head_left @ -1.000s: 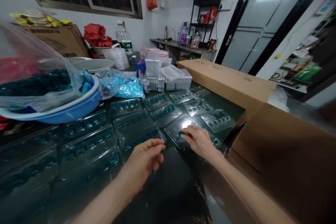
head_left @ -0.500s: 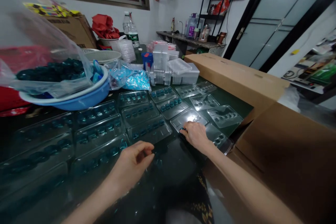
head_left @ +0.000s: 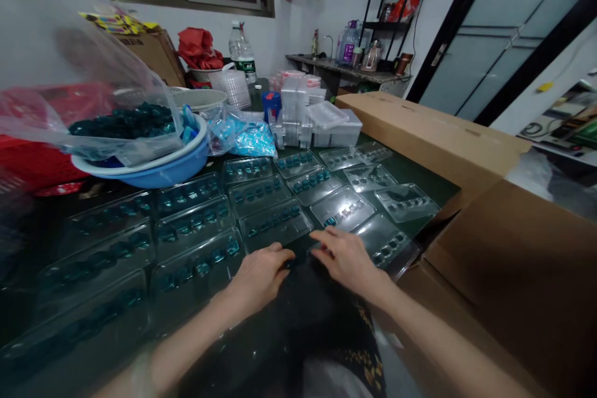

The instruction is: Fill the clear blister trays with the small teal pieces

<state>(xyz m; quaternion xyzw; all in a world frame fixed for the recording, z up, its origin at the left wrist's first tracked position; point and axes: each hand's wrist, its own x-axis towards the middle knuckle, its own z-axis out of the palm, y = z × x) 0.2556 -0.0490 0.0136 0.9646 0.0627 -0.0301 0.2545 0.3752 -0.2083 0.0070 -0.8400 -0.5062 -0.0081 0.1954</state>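
Note:
My left hand (head_left: pixel 265 272) is closed in a pinch at the table's near side, with a small dark teal piece (head_left: pixel 290 263) at its fingertips. Just to its right, my right hand (head_left: pixel 346 259) has thumb and fingers apart, with nothing visible between them. Beyond the right hand lies a clear plastic tray (head_left: pixel 342 204), one glossy teal piece (head_left: pixel 330 222) in the left end of its row of hollows. Another clear tray (head_left: pixel 382 233), its hollows unfilled, lies beside my right hand. Further left, several trays (head_left: pixel 275 224) hold rows of teal pieces.
A blue basin (head_left: pixel 163 175) with an open bag of dark teal pieces (head_left: pixel 125 121) stands at left. Behind the trays are a bag of bright blue packets (head_left: pixel 254 138) and stacked clear boxes (head_left: pixel 336 127). An open cardboard box (head_left: pixel 508 242) borders the right side.
My right hand has drawn back from the tray and its fingers have parted; a teal piece now shows there. My left hand has moved right, towards the right hand. The view has shifted slightly.

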